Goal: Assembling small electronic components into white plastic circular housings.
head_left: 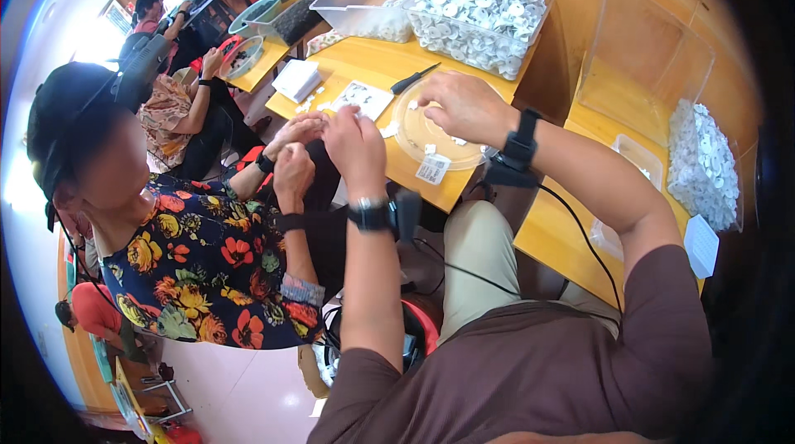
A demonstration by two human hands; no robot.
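My right hand (pixel 469 106) reaches over a round clear plastic lid (pixel 406 144), its fingers bent in a pinch around what looks like a small white piece (pixel 436 104). A few more white bits (pixel 431 149) lie on the lid. My left hand (pixel 354 150) is raised at the table's left edge, back toward me, fingers curled; whatever they hold is hidden. Right beside it are a co-worker's two hands (pixel 296 164), close together. A printed white label (pixel 433 168) rests at the lid's near edge. Behind the lid lies a white card (pixel 362 99) with small pieces on it.
A clear bin heaped with white round plastic parts (pixel 480 9) stands at the back, beside another clear bin (pixel 339 9). A dark-handled tool (pixel 414 78) and a stack of white cards (pixel 296 80) lie on the table. More white parts (pixel 704 162) fill a container at right. A co-worker (pixel 207 270) sits close at left.
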